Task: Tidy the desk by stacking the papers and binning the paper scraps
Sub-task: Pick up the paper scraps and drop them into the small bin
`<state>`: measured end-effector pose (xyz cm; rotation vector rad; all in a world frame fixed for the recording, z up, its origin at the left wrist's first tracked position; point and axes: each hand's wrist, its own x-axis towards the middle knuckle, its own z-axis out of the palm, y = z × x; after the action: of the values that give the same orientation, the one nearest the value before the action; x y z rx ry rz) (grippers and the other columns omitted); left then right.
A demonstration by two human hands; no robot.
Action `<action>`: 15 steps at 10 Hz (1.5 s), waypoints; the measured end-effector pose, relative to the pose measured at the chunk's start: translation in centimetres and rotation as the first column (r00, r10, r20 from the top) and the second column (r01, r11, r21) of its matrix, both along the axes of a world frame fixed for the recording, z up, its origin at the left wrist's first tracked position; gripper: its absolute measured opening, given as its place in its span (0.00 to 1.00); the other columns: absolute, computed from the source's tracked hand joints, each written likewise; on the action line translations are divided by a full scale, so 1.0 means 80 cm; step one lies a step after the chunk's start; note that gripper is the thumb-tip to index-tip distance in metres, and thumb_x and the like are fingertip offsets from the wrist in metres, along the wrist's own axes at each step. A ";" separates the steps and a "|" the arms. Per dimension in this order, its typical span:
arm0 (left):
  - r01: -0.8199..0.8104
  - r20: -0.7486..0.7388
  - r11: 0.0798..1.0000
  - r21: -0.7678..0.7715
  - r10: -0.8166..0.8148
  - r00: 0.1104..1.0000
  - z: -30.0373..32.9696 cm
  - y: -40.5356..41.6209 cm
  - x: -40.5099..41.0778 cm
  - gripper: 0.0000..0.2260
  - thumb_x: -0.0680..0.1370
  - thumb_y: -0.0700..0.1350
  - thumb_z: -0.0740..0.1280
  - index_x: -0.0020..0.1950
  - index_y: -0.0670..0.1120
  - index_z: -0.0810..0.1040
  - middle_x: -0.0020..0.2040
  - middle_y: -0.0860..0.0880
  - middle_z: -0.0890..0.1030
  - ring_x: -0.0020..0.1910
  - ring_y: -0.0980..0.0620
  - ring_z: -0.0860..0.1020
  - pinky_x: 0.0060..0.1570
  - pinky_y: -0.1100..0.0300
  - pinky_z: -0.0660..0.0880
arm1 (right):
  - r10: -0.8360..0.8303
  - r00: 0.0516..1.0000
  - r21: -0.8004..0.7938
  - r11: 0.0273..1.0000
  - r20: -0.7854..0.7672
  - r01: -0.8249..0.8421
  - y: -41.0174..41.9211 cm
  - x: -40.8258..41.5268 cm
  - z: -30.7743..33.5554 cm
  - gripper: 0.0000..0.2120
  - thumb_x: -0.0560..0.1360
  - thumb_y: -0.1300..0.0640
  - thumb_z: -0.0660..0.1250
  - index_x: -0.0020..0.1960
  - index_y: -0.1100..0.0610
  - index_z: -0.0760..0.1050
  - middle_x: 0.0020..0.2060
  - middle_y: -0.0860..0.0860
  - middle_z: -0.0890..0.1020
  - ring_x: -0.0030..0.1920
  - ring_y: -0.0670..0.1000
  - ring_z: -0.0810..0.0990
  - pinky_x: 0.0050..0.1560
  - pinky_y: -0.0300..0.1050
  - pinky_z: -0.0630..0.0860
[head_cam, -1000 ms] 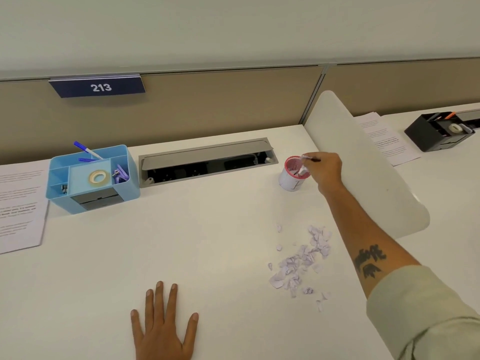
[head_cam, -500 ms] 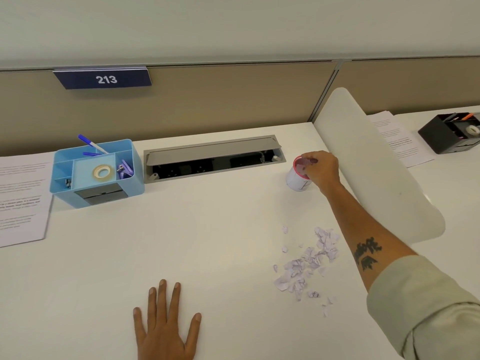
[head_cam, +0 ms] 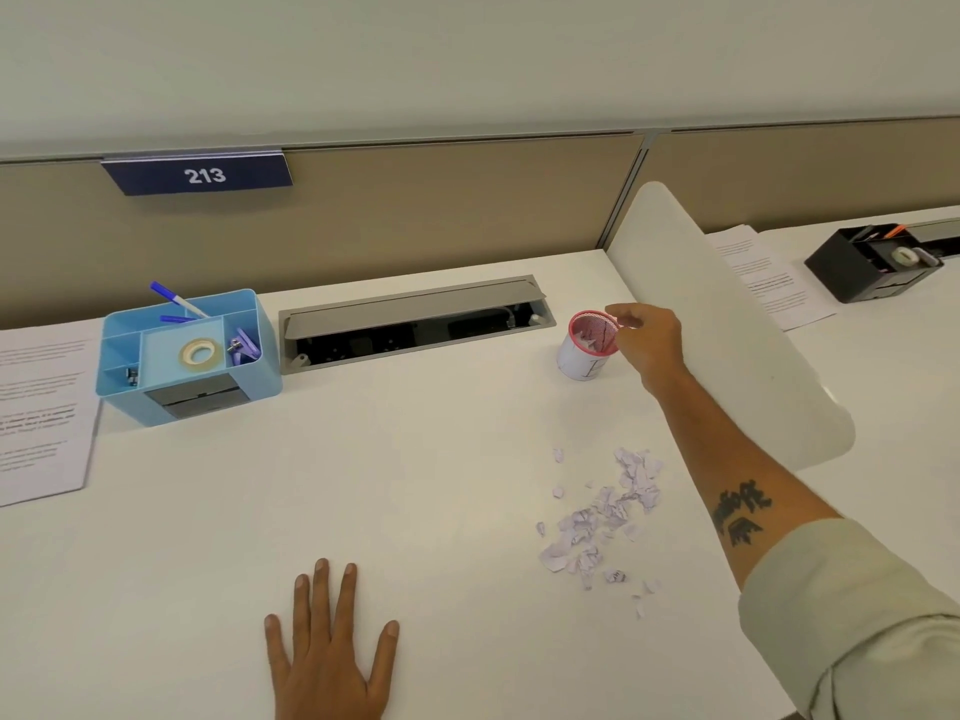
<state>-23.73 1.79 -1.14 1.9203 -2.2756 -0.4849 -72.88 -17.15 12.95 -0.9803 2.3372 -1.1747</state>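
Observation:
A small white bin with a pink rim [head_cam: 582, 363] stands on the white desk [head_cam: 415, 485], with scraps inside it. My right hand [head_cam: 649, 340] hovers at the bin's right rim. Its thumb and forefinger curve loosely over the rim, and I see nothing between them. A pile of pale lilac paper scraps [head_cam: 608, 511] lies nearer to me, just left of my right forearm. My left hand [head_cam: 327, 652] rests flat on the desk at the front, fingers spread. A printed paper sheet [head_cam: 41, 407] lies at the far left edge.
A blue desk organiser [head_cam: 187, 356] with tape and pens stands at the back left. An open grey cable tray [head_cam: 415, 324] sits in the desk's back edge. A white divider panel [head_cam: 727, 330] separates the neighbouring desk, which holds more printed sheets [head_cam: 769, 283] and a black organiser [head_cam: 872, 267].
My right hand held a scrap over the bin, dipped over its opening, and now sits at the right rim with nothing seen in it. My left hand stayed flat.

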 end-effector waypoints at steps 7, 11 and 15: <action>0.007 -0.017 1.000 -0.002 -0.007 1.000 -0.003 0.007 0.006 0.39 0.80 0.72 0.44 0.86 0.54 0.57 0.88 0.50 0.51 0.87 0.47 0.50 0.82 0.34 0.49 | 0.461 0.887 0.812 0.522 -0.012 -0.261 0.198 0.041 -0.069 0.52 0.70 0.26 0.70 0.85 0.46 0.53 0.82 0.53 0.56 0.81 0.63 0.56 0.77 0.60 0.65; 0.006 -0.010 1.000 -0.004 -0.006 1.000 -0.002 0.008 0.005 0.38 0.79 0.70 0.50 0.87 0.54 0.57 0.88 0.51 0.49 0.87 0.48 0.49 0.83 0.35 0.48 | 0.477 0.849 0.704 0.683 -0.229 -0.194 0.212 0.074 -0.094 0.26 0.80 0.51 0.72 0.77 0.46 0.72 0.74 0.53 0.69 0.70 0.57 0.69 0.61 0.50 0.78; 0.007 -0.009 1.000 -0.009 -0.008 1.000 -0.002 0.007 0.006 0.38 0.79 0.69 0.52 0.87 0.54 0.56 0.88 0.51 0.50 0.87 0.47 0.50 0.82 0.33 0.49 | 0.426 0.804 0.478 0.854 -0.415 -0.205 0.207 0.067 -0.136 0.06 0.76 0.68 0.74 0.49 0.60 0.89 0.39 0.57 0.81 0.37 0.60 0.82 0.36 0.49 0.78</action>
<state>-23.27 2.37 -1.28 1.9025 -2.2765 -0.4826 -67.52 -0.58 2.08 -1.5879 2.4923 -0.2691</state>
